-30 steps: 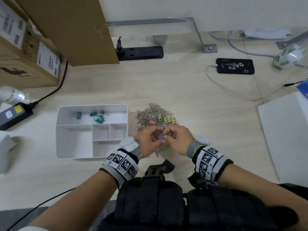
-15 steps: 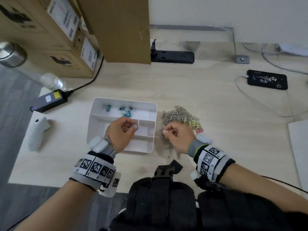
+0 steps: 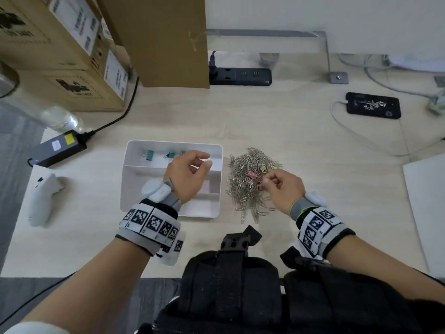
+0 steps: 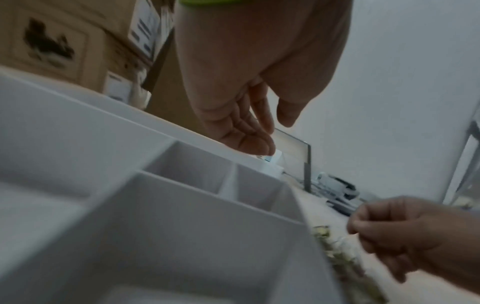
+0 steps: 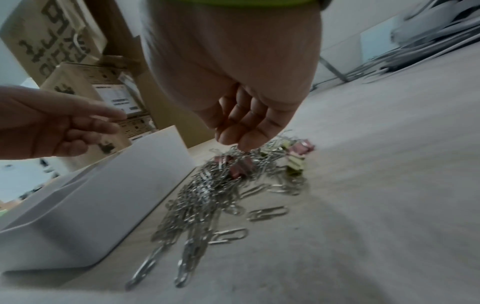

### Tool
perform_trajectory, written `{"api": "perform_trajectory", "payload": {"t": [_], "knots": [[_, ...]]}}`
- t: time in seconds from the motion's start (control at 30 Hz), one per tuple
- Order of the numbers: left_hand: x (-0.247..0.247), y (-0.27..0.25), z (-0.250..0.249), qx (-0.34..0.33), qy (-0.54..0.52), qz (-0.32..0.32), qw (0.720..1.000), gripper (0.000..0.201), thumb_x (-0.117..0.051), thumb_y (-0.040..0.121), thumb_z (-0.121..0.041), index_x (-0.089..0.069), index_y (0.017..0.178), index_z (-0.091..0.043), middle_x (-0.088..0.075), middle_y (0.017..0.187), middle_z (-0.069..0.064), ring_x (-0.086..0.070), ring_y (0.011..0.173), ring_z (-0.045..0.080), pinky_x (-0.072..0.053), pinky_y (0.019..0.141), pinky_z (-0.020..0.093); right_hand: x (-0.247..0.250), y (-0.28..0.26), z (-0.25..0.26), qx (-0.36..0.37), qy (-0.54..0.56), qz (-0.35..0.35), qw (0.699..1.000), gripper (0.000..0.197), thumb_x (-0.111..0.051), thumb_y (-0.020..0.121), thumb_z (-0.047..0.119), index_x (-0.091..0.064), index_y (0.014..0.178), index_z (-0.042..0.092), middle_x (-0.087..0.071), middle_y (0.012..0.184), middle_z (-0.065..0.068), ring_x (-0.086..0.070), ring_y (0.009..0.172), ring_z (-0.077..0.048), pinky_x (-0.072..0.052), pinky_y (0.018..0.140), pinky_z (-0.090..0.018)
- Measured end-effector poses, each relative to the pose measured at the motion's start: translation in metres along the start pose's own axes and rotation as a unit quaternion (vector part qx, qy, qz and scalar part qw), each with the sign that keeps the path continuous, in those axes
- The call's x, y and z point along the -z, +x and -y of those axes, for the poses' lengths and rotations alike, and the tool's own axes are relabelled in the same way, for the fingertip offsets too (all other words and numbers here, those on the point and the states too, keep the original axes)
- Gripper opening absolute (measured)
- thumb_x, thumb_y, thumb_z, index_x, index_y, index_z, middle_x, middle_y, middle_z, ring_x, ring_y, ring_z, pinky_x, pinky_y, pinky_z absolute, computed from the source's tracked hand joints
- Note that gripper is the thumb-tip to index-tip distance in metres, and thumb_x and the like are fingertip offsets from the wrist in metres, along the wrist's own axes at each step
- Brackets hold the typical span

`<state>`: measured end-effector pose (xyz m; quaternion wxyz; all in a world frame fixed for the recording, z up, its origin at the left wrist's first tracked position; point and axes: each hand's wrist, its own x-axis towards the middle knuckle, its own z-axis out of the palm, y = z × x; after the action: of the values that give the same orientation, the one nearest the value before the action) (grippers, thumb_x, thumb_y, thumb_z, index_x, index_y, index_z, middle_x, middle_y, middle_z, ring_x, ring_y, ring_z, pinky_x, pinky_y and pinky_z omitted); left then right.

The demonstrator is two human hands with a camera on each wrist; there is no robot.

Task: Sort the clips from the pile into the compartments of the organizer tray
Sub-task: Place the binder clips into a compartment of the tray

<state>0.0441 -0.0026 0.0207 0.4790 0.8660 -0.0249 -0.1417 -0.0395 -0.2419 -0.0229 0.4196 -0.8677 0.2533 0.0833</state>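
The white organizer tray (image 3: 124,182) (image 4: 182,195) (image 5: 130,185) holds a few teal binder clips (image 3: 149,155) in its far compartment. My left hand (image 3: 207,160) (image 4: 275,133) (image 5: 103,123) hovers over that compartment's right end, fingers relaxed and spread, holding nothing. Right of the tray lies the pile of silver paper clips (image 3: 245,189) (image 5: 207,189) with pink binder clips (image 3: 252,174) (image 5: 240,167) and yellow ones (image 3: 263,168) (image 5: 294,164) mixed in. My right hand (image 3: 266,180) (image 5: 239,144) (image 4: 353,228) is on top of the pile, fingers curled, thumb and fingertips pinching a silver clip.
Cardboard boxes (image 3: 60,51) and a power strip (image 3: 240,75) line the back. A black power adapter (image 3: 57,147) and a white controller (image 3: 42,198) lie left of the tray. A charging phone (image 3: 373,105) is at the back right, a white board (image 3: 428,213) at the right edge.
My left hand carried a blue clip from the pile to the tray's far compartment and now holds nothing. The right hand stayed at the pile. The head view swung left.
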Motion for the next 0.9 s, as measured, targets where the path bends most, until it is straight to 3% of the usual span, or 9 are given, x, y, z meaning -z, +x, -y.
{"api": "perform_trajectory", "payload": {"t": [0.07,0.13,0.23,0.3,0.37,0.57,0.73,0.9], "knots": [[-0.025,0.000,-0.019,0.004,-0.055,0.027,0.998,0.010,-0.065,0.087,-0.024,-0.067,0.097,-0.026,-0.071,0.082,0.003,-0.068,0.068,0.021,-0.060,0.066,0.039,0.014,0.002,-0.010,-0.031,0.002,-0.037,0.999,0.008,-0.063,0.087,0.025,-0.066,0.080,0.027,-0.066,0.073,0.011,-0.062,0.068,-0.015,-0.054,0.067,-0.028],[-0.047,-0.005,-0.030,-0.004,-0.060,0.069,0.996,0.010,-0.066,0.087,-0.024,-0.068,0.097,-0.025,-0.070,0.082,0.001,-0.068,0.069,0.018,-0.060,0.066,0.035,0.025,0.003,-0.018,-0.046,-0.002,-0.052,0.998,0.007,-0.063,0.088,0.025,-0.066,0.082,0.027,-0.066,0.077,0.009,-0.061,0.069,-0.013,-0.049,0.065,-0.024],[-0.079,-0.010,-0.035,-0.092,0.059,0.118,0.987,0.018,-0.066,0.086,-0.030,-0.068,0.103,-0.023,-0.067,0.090,-0.010,-0.061,0.071,0.001,-0.055,0.065,0.020,0.040,0.004,-0.030,-0.063,0.009,-0.075,0.995,0.008,-0.063,0.089,0.024,-0.065,0.081,0.025,-0.063,0.074,0.013,-0.057,0.067,-0.007,-0.041,0.061,-0.019],[-0.093,-0.010,-0.033,-0.138,0.167,0.173,0.961,0.023,-0.062,0.089,-0.030,-0.064,0.110,-0.021,-0.066,0.104,-0.004,-0.062,0.082,0.009,-0.056,0.077,0.030,0.045,0.004,-0.036,-0.071,0.011,-0.079,0.994,0.007,-0.063,0.088,0.024,-0.064,0.081,0.025,-0.061,0.074,0.013,-0.056,0.070,-0.011,-0.041,0.064,-0.019],[-0.103,-0.004,-0.035,-0.136,0.241,0.226,0.934,0.026,-0.059,0.090,-0.026,-0.060,0.115,-0.018,-0.062,0.114,0.003,-0.060,0.094,0.018,-0.053,0.087,0.037,0.048,0.003,-0.042,-0.077,0.009,-0.073,0.994,0.007,-0.063,0.089,0.025,-0.064,0.081,0.025,-0.061,0.074,0.013,-0.057,0.072,-0.012,-0.041,0.068,-0.021],[-0.113,0.010,-0.039,-0.138,0.314,0.224,0.912,0.031,-0.062,0.090,-0.021,-0.058,0.120,-0.015,-0.057,0.119,0.006,-0.061,0.097,0.023,-0.049,0.083,0.028,0.048,0.005,-0.053,-0.079,-0.009,-0.050,0.996,0.009,-0.062,0.089,0.028,-0.064,0.080,0.028,-0.063,0.077,0.012,-0.059,0.072,-0.011,-0.041,0.061,-0.019],[-0.130,0.012,-0.046,-0.104,0.337,0.250,0.902,0.032,-0.059,0.090,-0.032,-0.058,0.118,-0.016,-0.056,0.120,0.007,-0.059,0.101,0.026,-0.052,0.087,0.037,0.045,0.001,-0.060,-0.070,-0.027,-0.015,0.997,0.007,-0.064,0.087,0.033,-0.063,0.080,0.031,-0.062,0.074,0.015,-0.057,0.067,-0.003,-0.038,0.055,-0.014],[-0.140,0.013,-0.045,-0.094,0.326,0.238,0.910,0.021,-0.057,0.092,-0.034,-0.068,0.095,-0.016,-0.064,0.100,0.005,-0.063,0.086,0.024,-0.051,0.073,0.033,0.045,-0.001,-0.061,-0.063,-0.022,-0.004,0.998,0.009,-0.064,0.087,0.031,-0.061,0.079,0.033,-0.059,0.070,0.015,-0.053,0.062,-0.002,-0.039,0.055,-0.015]]}}
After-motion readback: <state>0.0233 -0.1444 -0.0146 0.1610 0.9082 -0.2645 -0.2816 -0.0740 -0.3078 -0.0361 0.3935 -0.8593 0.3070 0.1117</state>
